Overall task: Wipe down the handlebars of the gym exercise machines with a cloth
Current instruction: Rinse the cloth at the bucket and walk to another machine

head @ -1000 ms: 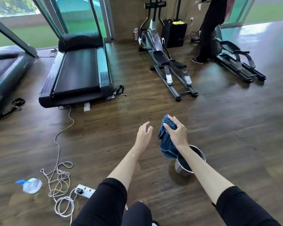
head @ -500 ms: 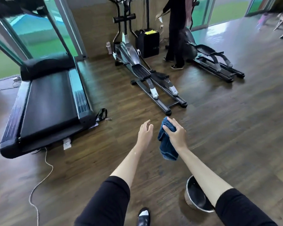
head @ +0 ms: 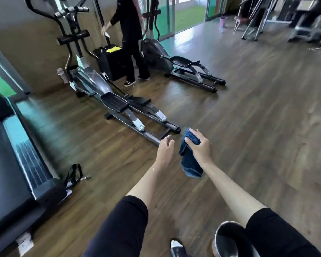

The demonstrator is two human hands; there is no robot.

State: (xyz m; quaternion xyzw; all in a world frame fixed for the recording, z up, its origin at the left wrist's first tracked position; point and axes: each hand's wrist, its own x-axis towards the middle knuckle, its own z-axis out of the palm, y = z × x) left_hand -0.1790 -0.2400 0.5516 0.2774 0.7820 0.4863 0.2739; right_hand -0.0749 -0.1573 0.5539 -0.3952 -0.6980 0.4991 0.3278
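Gym room, wood floor [head: 248, 127] underfoot. Head view: your right hand [head: 200, 149] grips blue cloth [head: 190, 164], fingers curled over top fold, rest hanging below wrist. Your left hand [head: 165, 151] just left of grip, empty, fingers loosely bent, not touching cloth. Ahead-left of grip: elliptical [head: 107, 93], its handlebars [head: 70, 10] well beyond, up high. Metal bucket [head: 228, 240] behind grip, under your right forearm. Second person [head: 130, 34] stands past elliptical.
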